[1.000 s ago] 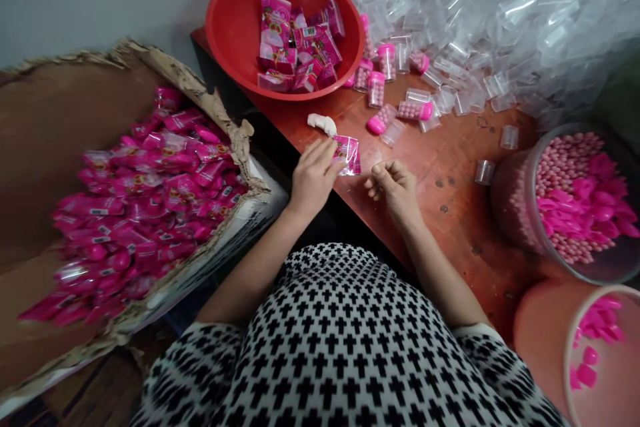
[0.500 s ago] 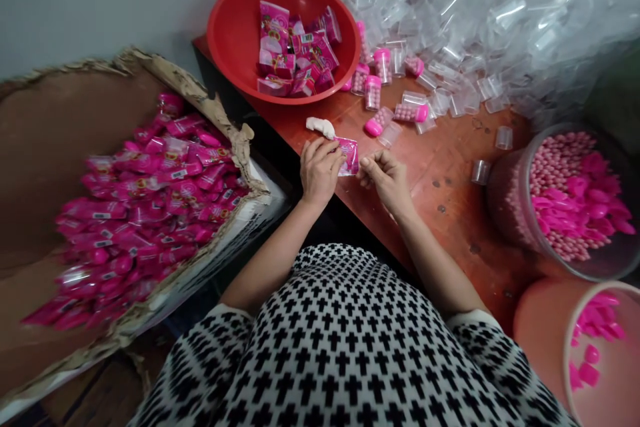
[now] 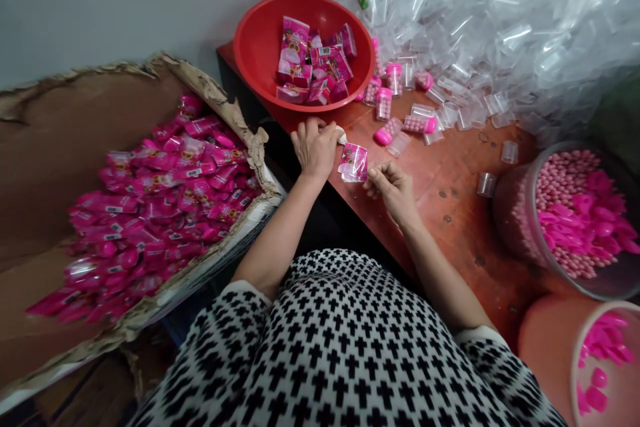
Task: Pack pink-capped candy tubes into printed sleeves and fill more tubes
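My right hand pinches the lower right edge of a small pink printed plastic wrapper between thumb and fingers. The wrapper looks flat, just above or on the table's edge. To its left, my left hand is closed over a small white wad, which could be cloth or tissue. Most of the wad is hidden under the fingers; one end pokes out toward the wrapper. Beyond both hands lie small clear jars of pink beads with bright pink caps.
A red basin holding pink packets stands behind my left hand. At left, a torn carton contains many filled pink packets. Clear empty jars pile up at the back right. A bucket of beads and caps and a peach bucket stand right.
My left hand has left the wrapper and moved away from me onto the white wad. My right hand keeps the wrapper, now more exposed. The whole view has shifted slightly.
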`<state>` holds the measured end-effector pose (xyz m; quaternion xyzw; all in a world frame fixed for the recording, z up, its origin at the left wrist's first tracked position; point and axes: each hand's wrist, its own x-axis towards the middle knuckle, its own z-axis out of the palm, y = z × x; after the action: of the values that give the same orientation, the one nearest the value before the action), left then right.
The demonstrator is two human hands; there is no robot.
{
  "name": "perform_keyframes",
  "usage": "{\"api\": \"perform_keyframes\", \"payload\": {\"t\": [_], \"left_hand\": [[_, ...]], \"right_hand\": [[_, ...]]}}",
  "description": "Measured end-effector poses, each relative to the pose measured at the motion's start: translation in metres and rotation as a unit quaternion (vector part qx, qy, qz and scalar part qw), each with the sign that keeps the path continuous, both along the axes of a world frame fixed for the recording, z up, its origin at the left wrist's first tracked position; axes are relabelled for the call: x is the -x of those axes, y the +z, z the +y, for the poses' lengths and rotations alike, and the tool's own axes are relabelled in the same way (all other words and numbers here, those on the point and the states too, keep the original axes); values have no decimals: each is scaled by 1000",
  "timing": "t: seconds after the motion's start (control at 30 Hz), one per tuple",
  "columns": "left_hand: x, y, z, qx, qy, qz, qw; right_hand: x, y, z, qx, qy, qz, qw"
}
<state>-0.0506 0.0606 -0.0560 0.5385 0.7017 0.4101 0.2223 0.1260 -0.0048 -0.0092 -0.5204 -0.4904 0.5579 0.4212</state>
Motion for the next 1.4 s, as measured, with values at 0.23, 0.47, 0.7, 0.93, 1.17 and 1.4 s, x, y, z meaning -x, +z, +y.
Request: {"api": "perform_keyframes", "payload": {"t": [0.23, 0.47, 0.7, 0.93, 1.17, 1.4], "left_hand": [[-5, 2, -24, -40, -22, 64, 997], [-19, -9, -53, -61, -98, 172, 978], [-24, -14, -53, -142, -79, 109, 981], [-22, 8, -73, -51, -90, -276, 955], [-21, 22, -77, 166, -89, -565, 803], [-26, 30, -78, 163, 17, -624, 764]], "right_hand": [[-4, -3, -3, 16, 0, 0, 1000], [-6, -6, -1, 14, 7, -10, 1000], [9, -20, 12, -42, -64, 32, 997], [8, -21, 24, -17, -21, 88, 996], [-16, -8, 46, -72, 150, -80, 983], [-45, 20, 113, -278, 211, -564, 749]]}}
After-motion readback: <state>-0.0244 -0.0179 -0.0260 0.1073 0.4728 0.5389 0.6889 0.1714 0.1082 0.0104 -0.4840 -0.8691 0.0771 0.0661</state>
